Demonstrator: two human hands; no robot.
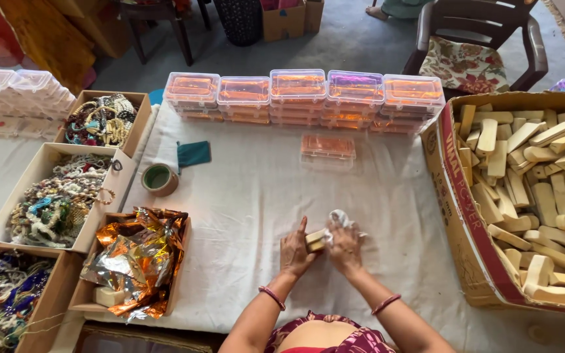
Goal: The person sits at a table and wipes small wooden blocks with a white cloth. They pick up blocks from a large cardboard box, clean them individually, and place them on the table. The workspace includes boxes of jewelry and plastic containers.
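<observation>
My left hand (295, 252) and my right hand (344, 248) meet at the middle of the white cloth-covered table (256, 196). Between them they hold a small pale wooden block (315, 240). My left hand grips the block's left end, forefinger pointing up. My right hand presses a crumpled white cloth (340, 219) against the block's right end. A big cardboard box (460, 183) full of similar pale wooden blocks (537, 189) stands to the right.
Stacked clear plastic boxes (302, 98) with orange contents line the far edge, one single box (327, 148) in front. Left: boxes of beaded jewellery (57, 199), a box of shiny foil wrappers (135, 258), a tape roll (159, 178), a teal pouch (193, 153). A chair (475, 46) stands beyond.
</observation>
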